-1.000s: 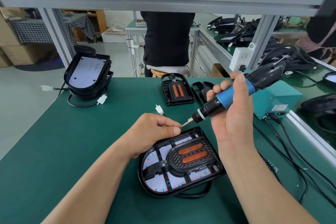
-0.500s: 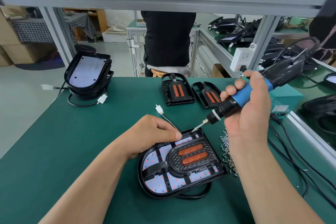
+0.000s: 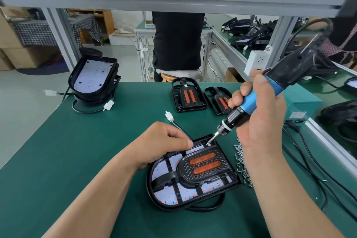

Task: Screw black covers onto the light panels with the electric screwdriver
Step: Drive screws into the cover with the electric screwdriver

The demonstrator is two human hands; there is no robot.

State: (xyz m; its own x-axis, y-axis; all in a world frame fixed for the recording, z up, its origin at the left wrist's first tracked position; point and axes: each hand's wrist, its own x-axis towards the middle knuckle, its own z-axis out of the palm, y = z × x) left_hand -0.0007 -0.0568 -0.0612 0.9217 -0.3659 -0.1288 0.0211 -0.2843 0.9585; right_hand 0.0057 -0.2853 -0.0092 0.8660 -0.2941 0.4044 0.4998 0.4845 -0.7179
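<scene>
- Grips the electric screwdriver (image 3: 253, 102) in the right hand (image 3: 260, 127), fingers wrapped round the blue barrel. Slants the tool down toward the left hand so the bit meets the far corner of the black cover (image 3: 204, 164).
- Rests the left hand (image 3: 164, 143) on the far rim of the light panel (image 3: 170, 193), fingers curled in, thumb laid forward, nothing visible inside the curl. Judged to be pinning the panel against the tool's push and twist.
- Seats the cover inside the panel directly under both hands, between the two wrists, with the red-dotted board showing through its ribs.
- Has a scatter of loose screws (image 3: 241, 162) just under the right wrist and beside the panel, apparently for a short reach to the next one.
- Leaves two spare covers (image 3: 188, 94) beyond the knuckles and a stack of bare panels (image 3: 92, 77) well out past the left hand, presumably waiting their turn.
- Appears mid-way through one corner screw; cannot tell the state of the other fixing points.
</scene>
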